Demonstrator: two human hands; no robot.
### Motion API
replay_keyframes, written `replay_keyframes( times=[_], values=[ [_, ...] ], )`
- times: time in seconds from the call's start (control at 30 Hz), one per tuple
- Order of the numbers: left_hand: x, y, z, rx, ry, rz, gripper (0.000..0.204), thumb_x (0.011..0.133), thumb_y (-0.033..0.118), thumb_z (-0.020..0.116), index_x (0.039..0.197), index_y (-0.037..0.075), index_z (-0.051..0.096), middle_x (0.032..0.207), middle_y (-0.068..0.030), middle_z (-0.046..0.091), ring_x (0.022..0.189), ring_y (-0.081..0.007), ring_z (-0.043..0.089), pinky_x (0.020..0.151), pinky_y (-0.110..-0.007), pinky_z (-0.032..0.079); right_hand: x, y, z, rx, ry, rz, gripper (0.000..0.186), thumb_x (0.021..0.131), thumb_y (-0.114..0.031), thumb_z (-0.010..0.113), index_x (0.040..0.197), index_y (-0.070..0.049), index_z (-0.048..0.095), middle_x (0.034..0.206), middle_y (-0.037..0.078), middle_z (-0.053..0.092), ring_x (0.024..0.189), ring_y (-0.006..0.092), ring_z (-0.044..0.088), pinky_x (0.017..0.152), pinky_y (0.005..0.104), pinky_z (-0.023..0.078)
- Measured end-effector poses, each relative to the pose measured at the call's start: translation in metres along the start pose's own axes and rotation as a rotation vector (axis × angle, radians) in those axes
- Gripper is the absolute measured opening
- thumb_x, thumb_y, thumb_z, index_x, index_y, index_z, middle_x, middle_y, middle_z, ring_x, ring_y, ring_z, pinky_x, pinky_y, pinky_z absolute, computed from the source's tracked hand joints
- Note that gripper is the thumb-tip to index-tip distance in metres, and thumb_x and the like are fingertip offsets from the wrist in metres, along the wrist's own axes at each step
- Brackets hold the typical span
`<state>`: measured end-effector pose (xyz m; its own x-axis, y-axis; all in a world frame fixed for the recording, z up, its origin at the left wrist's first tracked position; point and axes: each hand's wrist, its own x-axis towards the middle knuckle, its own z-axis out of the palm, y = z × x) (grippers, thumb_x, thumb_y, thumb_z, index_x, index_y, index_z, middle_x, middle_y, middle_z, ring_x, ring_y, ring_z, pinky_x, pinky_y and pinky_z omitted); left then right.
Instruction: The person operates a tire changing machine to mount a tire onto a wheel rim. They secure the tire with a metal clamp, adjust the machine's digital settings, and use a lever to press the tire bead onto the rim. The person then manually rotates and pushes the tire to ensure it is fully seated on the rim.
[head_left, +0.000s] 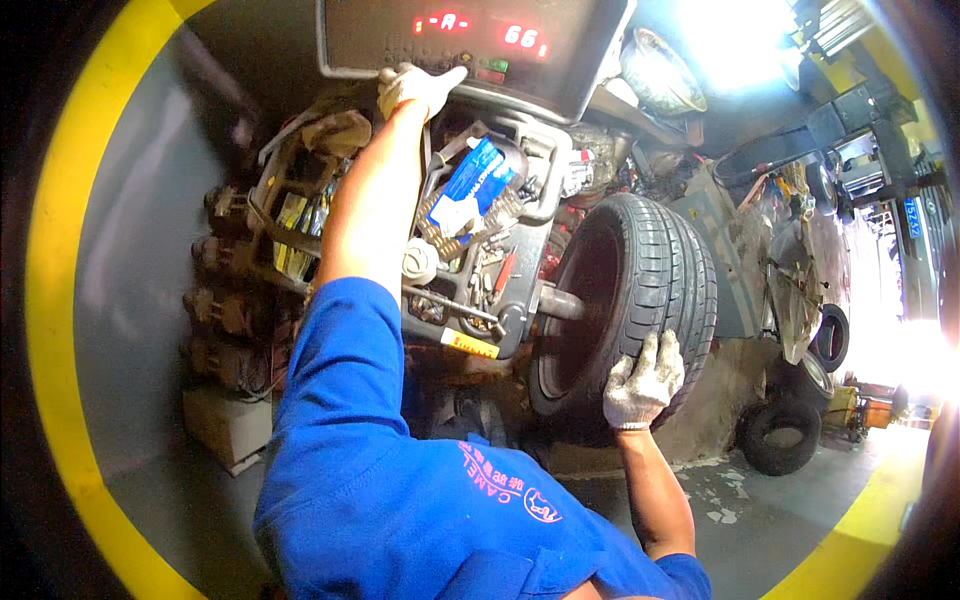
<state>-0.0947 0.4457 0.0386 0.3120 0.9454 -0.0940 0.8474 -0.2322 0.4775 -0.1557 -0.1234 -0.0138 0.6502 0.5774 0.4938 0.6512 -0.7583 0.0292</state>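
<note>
My left hand, in a white work glove, is at the lower edge of a control panel with red lit digits. Its thumb points right, apart from the partly hidden fingers. Low on the tread of a black car tyre, my gloved right hand lies with fingers stretched out. The tyre stands upright on a wheel, with a metal shaft running into its hub side from the machine. Between my arms, the machine's tray holds small metal parts and a blue packet.
More tyres lean and lie on the floor at the right. Dark machine parts and a pale box stand left of my arm. A grey board stands behind the tyre. Bright light comes from the far right.
</note>
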Motion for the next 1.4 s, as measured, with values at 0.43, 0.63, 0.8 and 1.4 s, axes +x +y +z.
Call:
replay_keyframes(
  times=[0.43, 0.63, 0.8, 1.4],
  values=[
    [0.006, 0.001, -0.001, -0.028, -0.051, 0.027, 0.128, 0.076, 0.086, 0.075, 0.163, -0.003, 0.039, 0.169, -0.0295, 0.036, 0.154, -0.0418, 0.043, 0.122, -0.048, 0.044, 0.001, -0.001, 0.002, -0.007, 0.003, 0.006, 0.06, 0.085, -0.024, 0.072, 0.138, 0.003, 0.066, 0.152, 0.029, 0.057, 0.137, 0.0493, 0.053, 0.116, 0.0604, 0.039],
    [0.01, -0.001, 0.005, 0.013, 0.039, 0.02, 0.132, 0.075, 0.09, 0.072, 0.162, -0.003, 0.039, 0.17, -0.0282, 0.035, 0.153, -0.0412, 0.045, 0.121, -0.048, 0.045, 0.006, -0.002, 0.001, -0.015, -0.007, 0.004, 0.058, 0.086, -0.026, 0.071, 0.136, 0.003, 0.066, 0.15, 0.029, 0.058, 0.137, 0.0478, 0.054, 0.117, 0.0589, 0.039],
    [-0.002, 0.014, -0.005, 0.015, 0.02, -0.022, 0.125, 0.076, 0.087, 0.073, 0.163, 0.002, 0.041, 0.167, -0.0257, 0.039, 0.151, -0.0398, 0.048, 0.121, -0.049, 0.046, 0.008, 0.001, 0.0, -0.004, -0.004, 0.012, 0.058, 0.085, -0.025, 0.071, 0.136, 0.003, 0.067, 0.149, 0.029, 0.058, 0.136, 0.0479, 0.054, 0.117, 0.059, 0.039],
    [0.0, -0.001, 0.001, 0.005, 0.028, -0.012, 0.12, 0.076, 0.083, 0.077, 0.159, 0.002, 0.046, 0.165, -0.0231, 0.042, 0.149, -0.039, 0.05, 0.118, -0.049, 0.048, 0.007, -0.002, 0.0, -0.014, -0.012, 0.003, 0.057, 0.085, -0.025, 0.072, 0.134, 0.003, 0.067, 0.149, 0.029, 0.058, 0.136, 0.0483, 0.054, 0.116, 0.0599, 0.039]
  ],
)
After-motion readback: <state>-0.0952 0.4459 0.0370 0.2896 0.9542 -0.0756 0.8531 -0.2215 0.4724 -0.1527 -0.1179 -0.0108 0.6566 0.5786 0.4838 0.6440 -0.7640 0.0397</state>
